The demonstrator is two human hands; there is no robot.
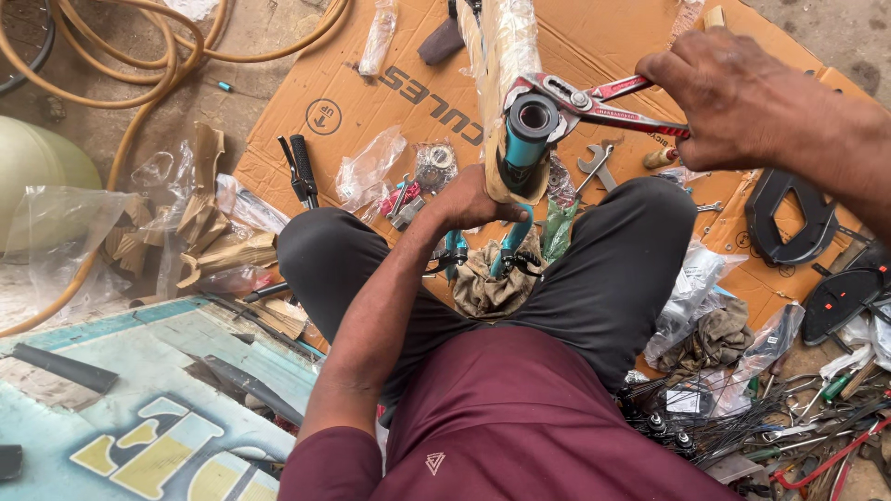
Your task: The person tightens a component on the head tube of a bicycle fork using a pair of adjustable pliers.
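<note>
The left hand (473,199) is wrapping its fingers around the teal bike frame (522,153) between the knees, steadying it while the right hand (733,93) is squeezing red pliers (594,102) clamped on its tube end.

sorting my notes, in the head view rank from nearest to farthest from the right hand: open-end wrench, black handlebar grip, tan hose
1. open-end wrench, just below-left of the right hand
2. black handlebar grip, left on the cardboard
3. tan hose, far left on the ground
</note>
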